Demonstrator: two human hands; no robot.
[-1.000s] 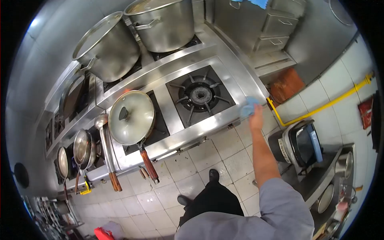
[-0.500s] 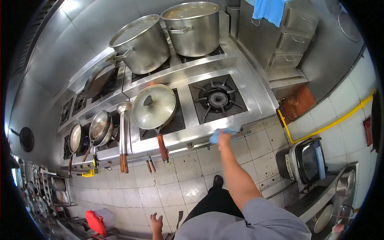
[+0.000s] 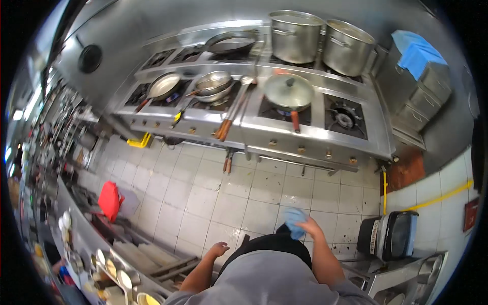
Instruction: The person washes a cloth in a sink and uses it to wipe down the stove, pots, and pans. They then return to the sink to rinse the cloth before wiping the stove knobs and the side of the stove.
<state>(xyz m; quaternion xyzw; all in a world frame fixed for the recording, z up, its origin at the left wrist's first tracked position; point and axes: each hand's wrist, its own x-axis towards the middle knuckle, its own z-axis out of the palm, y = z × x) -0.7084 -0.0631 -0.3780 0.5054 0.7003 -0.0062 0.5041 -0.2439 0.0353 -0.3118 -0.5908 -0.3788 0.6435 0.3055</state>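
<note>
A crumpled blue cloth is gripped in my right hand, held in front of my body above the tiled floor. My left hand hangs low beside my waist with nothing in it, its fingers loosely bent and a little apart. Both hands are away from the stove. On its front burners stand a lidded pan with a wooden handle, a frying pan and stacked pans. Long-handled ladles lie between them.
Two large stockpots and a wide dark pan sit on the rear burners. A black bin stands at right. At left are a red item on a pale bucket and a counter with containers. A blue towel drapes over steel drawers.
My right hand has drawn the cloth back from the stove's front edge toward my body. The view has turned left and pulled back, showing more of the stove and left counter.
</note>
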